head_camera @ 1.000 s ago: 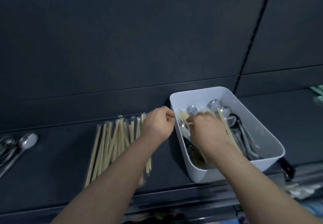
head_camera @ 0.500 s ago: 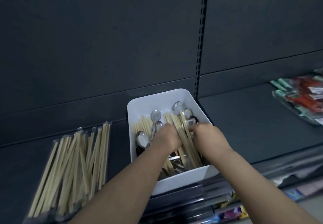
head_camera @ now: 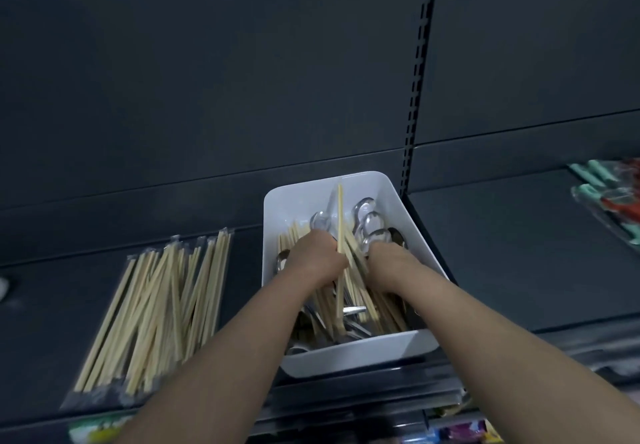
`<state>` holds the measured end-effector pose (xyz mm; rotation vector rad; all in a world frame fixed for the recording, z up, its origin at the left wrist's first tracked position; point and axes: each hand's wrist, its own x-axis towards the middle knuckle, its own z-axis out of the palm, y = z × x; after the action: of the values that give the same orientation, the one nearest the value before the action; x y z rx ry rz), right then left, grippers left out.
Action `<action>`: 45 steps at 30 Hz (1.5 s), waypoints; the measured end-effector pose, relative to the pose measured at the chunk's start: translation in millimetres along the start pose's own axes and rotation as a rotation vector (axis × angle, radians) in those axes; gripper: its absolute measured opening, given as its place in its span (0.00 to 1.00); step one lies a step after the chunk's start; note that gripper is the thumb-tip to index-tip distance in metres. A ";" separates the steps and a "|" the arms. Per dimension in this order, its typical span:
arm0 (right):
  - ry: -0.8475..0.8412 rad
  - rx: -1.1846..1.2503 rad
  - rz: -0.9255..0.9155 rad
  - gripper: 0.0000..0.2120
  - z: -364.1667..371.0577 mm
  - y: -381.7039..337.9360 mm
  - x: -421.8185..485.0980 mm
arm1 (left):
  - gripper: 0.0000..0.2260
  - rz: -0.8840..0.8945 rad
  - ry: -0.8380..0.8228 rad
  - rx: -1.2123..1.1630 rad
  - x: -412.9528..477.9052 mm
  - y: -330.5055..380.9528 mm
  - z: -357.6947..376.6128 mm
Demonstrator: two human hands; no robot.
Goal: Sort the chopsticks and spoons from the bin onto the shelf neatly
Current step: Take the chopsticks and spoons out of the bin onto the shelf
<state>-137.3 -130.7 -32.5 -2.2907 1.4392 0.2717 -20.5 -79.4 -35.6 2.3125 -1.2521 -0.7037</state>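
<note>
Nearest the camera, two bare forearms reach up from the bottom edge into a white plastic bin (head_camera: pixel 349 353) that sits on the dark shelf (head_camera: pixel 502 263), its near end at the shelf's front lip. The left hand (head_camera: pixel 317 256) is closed in a fist around a wrapped pair of chopsticks (head_camera: pixel 340 221), which stands nearly upright, its top end above the hand and its lower end down among the bin's contents. The right hand (head_camera: pixel 388 263) is pushed in beside it, fingers buried in the loose pile; whether it grips anything cannot be told. Within the bin: a jumble of pale wooden chopsticks (head_camera: pixel 377 308) lying lengthwise, with metal spoons (head_camera: pixel 372 221) beneath and beyond them, their bowls toward the far end. To the left of the bin, apart from it on the same shelf, lies a pile of wrapped chopsticks (head_camera: pixel 156 312), roughly parallel, ends toward the back panel. Far right on the neighbouring shelf section: packaged goods in green and red (head_camera: pixel 613 197), partly cut off. Behind everything: a dark back panel with a slotted upright (head_camera: pixel 417 79).
</note>
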 end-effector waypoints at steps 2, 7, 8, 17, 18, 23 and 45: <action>0.036 0.019 -0.006 0.16 -3.0 2.5 -2.5 | 0.05 -0.006 -0.029 0.051 -2.3 0.8 2.9; 0.169 0.058 -0.024 0.12 -21.4 13.4 -17.4 | 0.03 -0.087 -0.070 0.116 -1.1 12.5 15.6; 0.201 0.052 -0.028 0.11 -25.1 16.5 -20.5 | 0.04 -0.108 -0.097 0.098 0.2 15.9 19.5; 0.374 -0.004 -0.072 0.02 -32.7 20.2 -34.7 | 0.07 -0.144 -0.074 -0.076 2.1 24.3 18.0; 0.380 0.003 -0.079 0.03 -34.8 16.6 -35.4 | 0.09 -0.135 -0.048 -0.171 2.1 22.8 11.1; 0.301 0.154 -0.177 0.18 -47.0 -30.1 -37.1 | 0.10 -0.069 0.130 -0.471 -14.1 8.9 -52.9; 0.084 -0.004 -0.425 0.17 73.3 -227.9 -31.9 | 0.15 -0.218 0.208 0.114 -62.5 -213.8 -149.9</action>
<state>56.3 13.7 -30.2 -2.5632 0.9501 0.0505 178.6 100.5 -25.9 2.5662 -0.9812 -0.4540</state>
